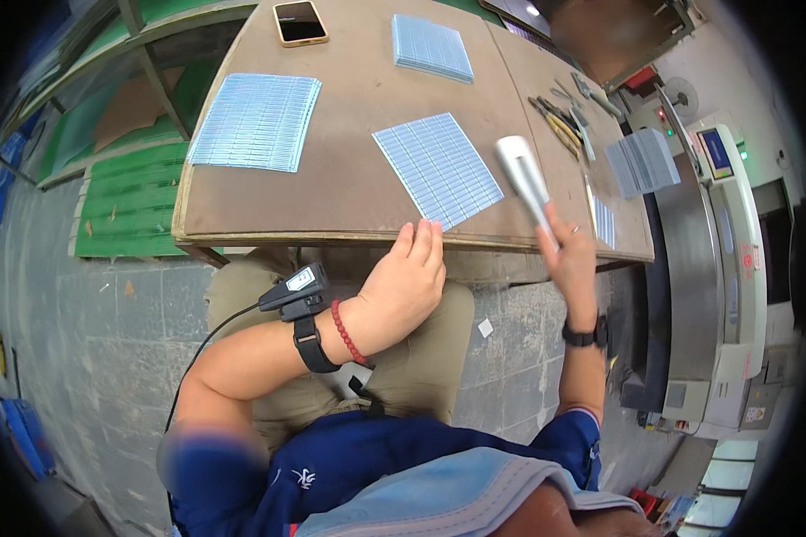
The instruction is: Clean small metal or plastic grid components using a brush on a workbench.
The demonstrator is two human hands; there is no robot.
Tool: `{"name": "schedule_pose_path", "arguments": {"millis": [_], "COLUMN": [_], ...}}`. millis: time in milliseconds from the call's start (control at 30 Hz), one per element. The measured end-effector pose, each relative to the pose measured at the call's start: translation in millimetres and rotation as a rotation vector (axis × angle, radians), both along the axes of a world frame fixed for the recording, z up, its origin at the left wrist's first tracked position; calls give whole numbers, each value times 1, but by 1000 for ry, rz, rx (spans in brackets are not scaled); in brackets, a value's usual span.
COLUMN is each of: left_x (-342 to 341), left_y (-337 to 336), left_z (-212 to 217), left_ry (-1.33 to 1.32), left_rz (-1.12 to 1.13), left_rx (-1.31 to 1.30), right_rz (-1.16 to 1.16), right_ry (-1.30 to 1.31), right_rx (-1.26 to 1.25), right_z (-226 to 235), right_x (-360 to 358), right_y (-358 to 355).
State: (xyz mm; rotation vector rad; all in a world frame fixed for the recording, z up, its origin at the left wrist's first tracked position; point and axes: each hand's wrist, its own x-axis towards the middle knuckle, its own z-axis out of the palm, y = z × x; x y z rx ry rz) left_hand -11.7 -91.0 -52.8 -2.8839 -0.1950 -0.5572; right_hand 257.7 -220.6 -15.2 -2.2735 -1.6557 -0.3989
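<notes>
My left hand (407, 282) reaches to the near edge of the brown table (349, 192), its fingertips touching the near corner of a blue-grey ribbed sheet (437, 170) lying flat there. My right hand (571, 259) is raised above the table's right near edge and grips a white, blurred bar-shaped tool (524, 179) that points up and to the left, over the sheet's right side. A black wrist device with a cable and a red bead bracelet sit on my left wrist; a black watch is on my right.
A wider stack of ribbed sheets (256, 122) lies at the table's left, a smaller stack (432, 46) at the back, another stack (641, 163) at the right. A phone (300, 22) lies far back. Hand tools (560, 116) lie right of centre. A grey-white machine (716, 268) stands to the right.
</notes>
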Motion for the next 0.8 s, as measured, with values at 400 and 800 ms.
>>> {"name": "schedule_pose_path", "arguments": {"millis": [400, 800], "left_x": [5, 0], "left_y": [7, 10], "left_z": [6, 4], "left_ry": [7, -35], "left_rz": [-13, -5], "left_rx": [-53, -119], "right_rz": [275, 534], "right_ry": [264, 315], "right_rx": [47, -105], "right_z": [-3, 12], "right_x": [-19, -45], "right_y": [27, 75]}}
